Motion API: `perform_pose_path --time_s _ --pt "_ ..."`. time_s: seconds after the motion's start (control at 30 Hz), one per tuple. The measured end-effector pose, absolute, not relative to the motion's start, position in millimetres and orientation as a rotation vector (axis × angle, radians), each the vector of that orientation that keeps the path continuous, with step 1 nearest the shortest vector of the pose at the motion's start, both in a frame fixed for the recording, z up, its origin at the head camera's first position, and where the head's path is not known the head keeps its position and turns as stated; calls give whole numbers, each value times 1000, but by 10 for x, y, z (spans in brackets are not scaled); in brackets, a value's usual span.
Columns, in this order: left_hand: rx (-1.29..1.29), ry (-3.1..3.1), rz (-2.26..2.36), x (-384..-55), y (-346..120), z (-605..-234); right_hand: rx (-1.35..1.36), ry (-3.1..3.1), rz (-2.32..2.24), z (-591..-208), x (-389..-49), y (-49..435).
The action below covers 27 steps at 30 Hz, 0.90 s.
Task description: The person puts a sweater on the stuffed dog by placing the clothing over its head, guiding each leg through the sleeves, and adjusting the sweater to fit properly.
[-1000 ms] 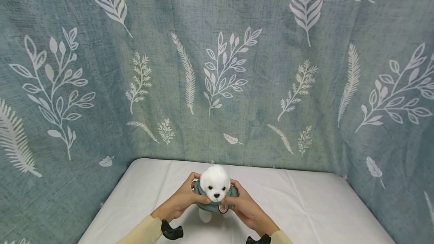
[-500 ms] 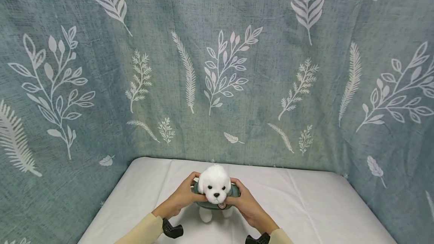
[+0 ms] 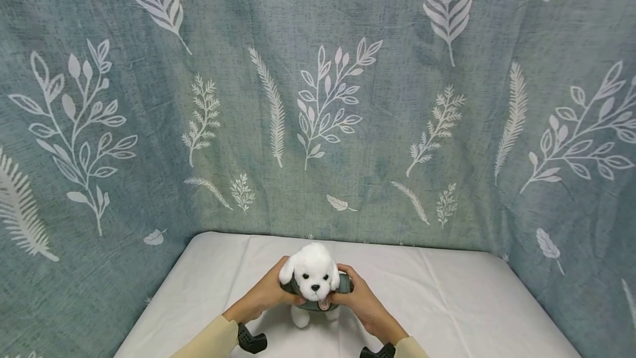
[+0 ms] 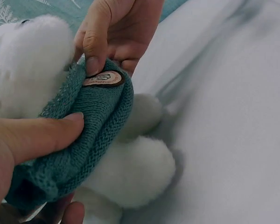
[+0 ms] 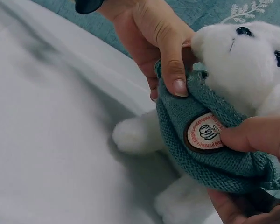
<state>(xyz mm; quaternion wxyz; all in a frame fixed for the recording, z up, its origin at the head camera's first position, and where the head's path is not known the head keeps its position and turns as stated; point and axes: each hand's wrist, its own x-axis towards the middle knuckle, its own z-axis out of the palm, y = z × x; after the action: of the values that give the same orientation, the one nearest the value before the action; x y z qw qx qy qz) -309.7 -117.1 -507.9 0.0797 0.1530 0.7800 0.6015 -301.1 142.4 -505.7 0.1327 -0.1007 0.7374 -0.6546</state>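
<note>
A white plush dog (image 3: 312, 269) faces me on the bed-like white surface, wearing a teal knitted sweater (image 4: 100, 116). A round pink patch with a dark rim (image 5: 206, 133) sits on the sweater's chest. My left hand (image 3: 268, 294) grips the sweater at one side, its thumb near the collar and its fingers round behind. On the other side my right hand (image 3: 361, 298) pinches the knit, thumb on the patch's edge in the right wrist view. The dog's ears hang over the sweater, and its white front legs (image 4: 135, 172) show below the hem.
The white sheet (image 3: 422, 314) spreads around the dog, with creases. Blue-green curtains (image 3: 318, 198) printed with white leaves stand behind and on both sides. A black wrist device (image 3: 252, 339) is on the left wrist, another (image 3: 377, 351) on the right.
The sweater has come down at the sides of the dog's head, so both ears now show outside it. The head has shifted slightly left. Both hands keep their hold.
</note>
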Motion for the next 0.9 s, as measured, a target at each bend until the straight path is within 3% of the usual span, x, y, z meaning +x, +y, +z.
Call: perform_pose_path --time_s 0.9 --pt "454 2266 1822 -3107 -1155 -5163 -404 2499 -1588 -5081 -3027 1427"
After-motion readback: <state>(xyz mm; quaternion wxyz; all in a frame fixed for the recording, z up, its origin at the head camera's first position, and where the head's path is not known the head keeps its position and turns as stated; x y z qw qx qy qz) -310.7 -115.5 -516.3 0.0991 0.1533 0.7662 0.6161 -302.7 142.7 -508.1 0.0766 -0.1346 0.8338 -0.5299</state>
